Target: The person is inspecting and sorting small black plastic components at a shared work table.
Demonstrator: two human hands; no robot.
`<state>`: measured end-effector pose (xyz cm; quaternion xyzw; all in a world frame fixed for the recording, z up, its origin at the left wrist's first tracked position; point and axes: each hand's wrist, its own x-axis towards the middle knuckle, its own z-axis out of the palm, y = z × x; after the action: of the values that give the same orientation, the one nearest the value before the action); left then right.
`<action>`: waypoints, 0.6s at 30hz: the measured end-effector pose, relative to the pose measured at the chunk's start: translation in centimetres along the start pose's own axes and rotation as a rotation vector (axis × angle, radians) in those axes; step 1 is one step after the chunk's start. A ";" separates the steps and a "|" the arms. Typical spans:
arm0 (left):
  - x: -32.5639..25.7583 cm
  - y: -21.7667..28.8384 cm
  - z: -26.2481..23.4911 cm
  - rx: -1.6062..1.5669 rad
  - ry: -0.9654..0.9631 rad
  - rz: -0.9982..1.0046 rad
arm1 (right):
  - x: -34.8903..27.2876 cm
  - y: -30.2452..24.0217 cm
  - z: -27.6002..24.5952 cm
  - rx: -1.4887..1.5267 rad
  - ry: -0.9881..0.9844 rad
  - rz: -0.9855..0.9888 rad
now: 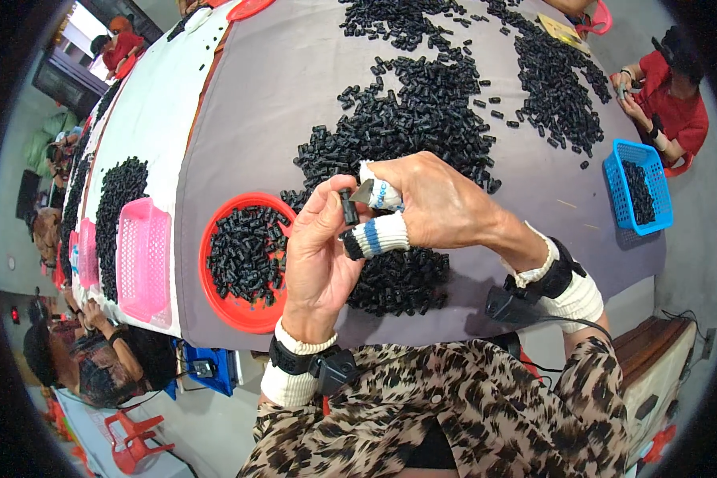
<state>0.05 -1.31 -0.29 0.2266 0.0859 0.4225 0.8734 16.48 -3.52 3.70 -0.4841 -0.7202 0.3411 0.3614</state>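
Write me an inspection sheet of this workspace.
Surface: grey cloth-covered table.
Job's things: small black cylindrical piece; small grey metal blade; round red plastic basin holding similar pieces.
Clutter: heaps of loose black pieces; blue perforated plastic basket, right, also holding pieces.
Hands: left hand grips the cylindrical piece; right hand holds the blade close to it.
Cables: thin black cable at the right wrist.
Surroundings: person in red shirt, right; red plastic chair, lower left.

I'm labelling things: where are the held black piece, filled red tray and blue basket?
Held black piece (pixel 349 209), head view: middle of body.
Filled red tray (pixel 247 322), head view: near rim.
Blue basket (pixel 644 153), head view: far wall.
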 end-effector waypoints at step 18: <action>0.0 -0.3 -0.6 0.032 0.006 0.001 | 0.1 0.6 -0.1 -0.103 -0.017 -0.031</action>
<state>0.13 -1.27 -0.94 0.2390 0.0952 0.4222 0.8692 16.80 -3.27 3.22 -0.4880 -0.7472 0.3023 0.3350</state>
